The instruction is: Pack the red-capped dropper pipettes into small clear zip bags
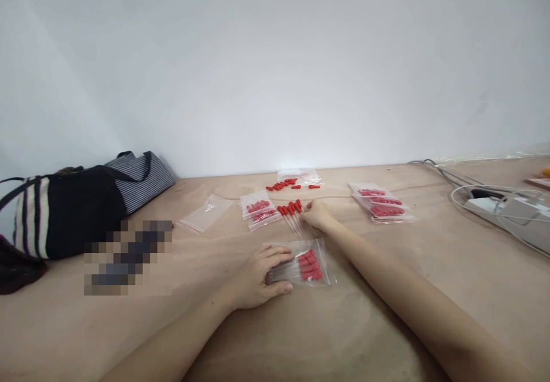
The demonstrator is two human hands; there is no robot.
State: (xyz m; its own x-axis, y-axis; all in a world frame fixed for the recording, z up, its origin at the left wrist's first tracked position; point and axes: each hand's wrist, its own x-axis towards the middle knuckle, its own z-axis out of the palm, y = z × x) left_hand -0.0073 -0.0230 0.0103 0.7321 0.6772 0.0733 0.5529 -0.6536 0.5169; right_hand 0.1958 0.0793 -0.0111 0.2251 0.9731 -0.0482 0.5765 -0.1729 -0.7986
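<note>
Left hand lies flat, fingers spread, pinning a clear bag of red-tipped droppers on the worktop. Right hand reaches further out, fingertips closed on loose droppers just left of it; their stems run toward the bag.

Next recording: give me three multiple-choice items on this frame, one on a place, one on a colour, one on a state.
1. Where does the left hand rest?
A. on the striped bag
B. on the near clear bag
C. on the cables

2. What colour are the bulbs of the loose droppers?
A. blue
B. green
C. red

3. How is the empty clear bag?
A. lying flat on the table
B. held in the air
C. hanging from the wall

Key: 1 B, its fingers press on the near clear bag; 2 C, the bulbs by the right hand are red; 3 A, it lies alone on the table.
</note>
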